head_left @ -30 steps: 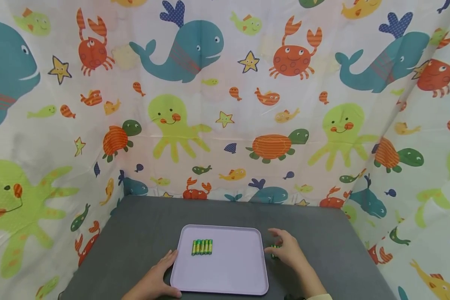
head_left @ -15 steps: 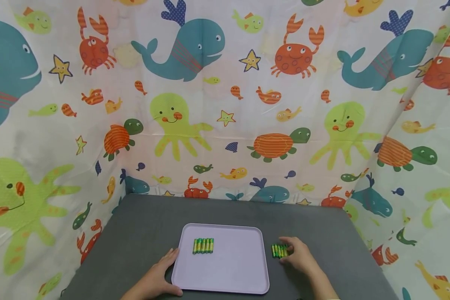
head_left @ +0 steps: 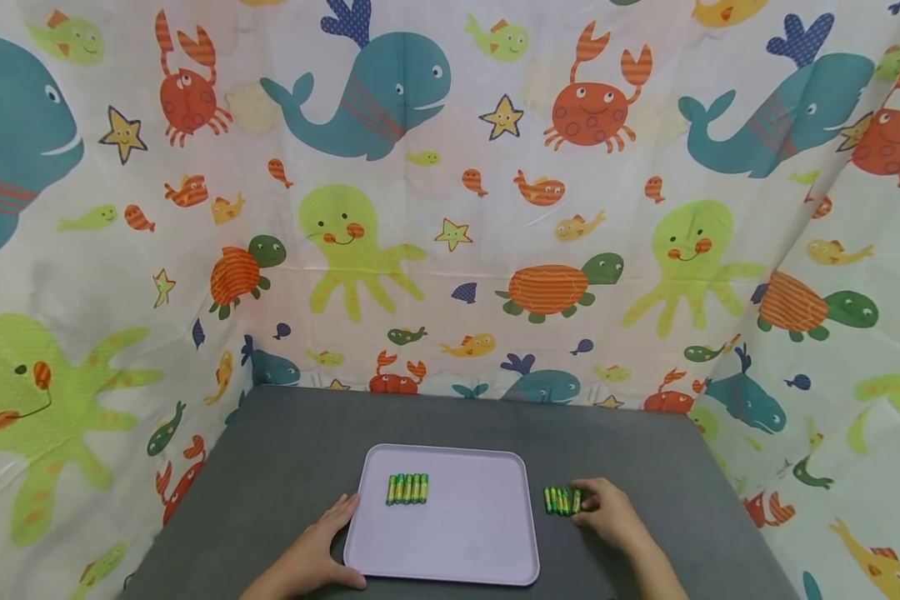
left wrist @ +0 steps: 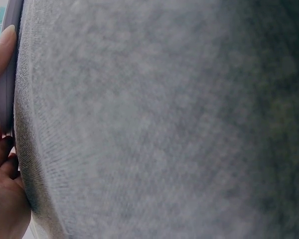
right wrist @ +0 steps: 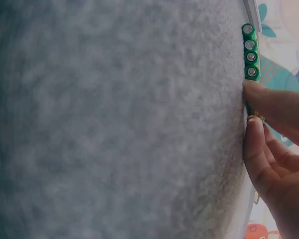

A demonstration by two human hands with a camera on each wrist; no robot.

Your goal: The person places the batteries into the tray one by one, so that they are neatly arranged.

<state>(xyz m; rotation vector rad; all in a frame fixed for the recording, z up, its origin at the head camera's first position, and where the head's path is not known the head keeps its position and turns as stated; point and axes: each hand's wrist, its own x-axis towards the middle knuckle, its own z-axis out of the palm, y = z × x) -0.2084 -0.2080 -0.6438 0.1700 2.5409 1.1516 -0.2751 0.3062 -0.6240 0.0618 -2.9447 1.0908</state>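
Observation:
In the head view a pale lilac tray (head_left: 450, 546) lies on the grey table. Several green-and-yellow batteries (head_left: 407, 489) stand side by side in a row in its upper left part. My left hand (head_left: 311, 550) rests against the tray's left side, its thumb by the near left corner. Right of the tray, a second row of batteries (head_left: 557, 501) lies on the table. My right hand (head_left: 607, 512) pinches one battery (head_left: 577, 500) at that row's right end, a small gap from the others. Thumb and fingers partly hide it in the right wrist view.
The grey table (head_left: 307, 433) reaches back to a curtain (head_left: 450, 275) printed with sea animals, which also hangs along both sides. In the left wrist view the tray's rim (left wrist: 7, 79) shows at the left edge.
My right hand has come down to the right-hand row and drawn its end battery slightly to the right, opening a gap. The left hand has stayed at the tray.

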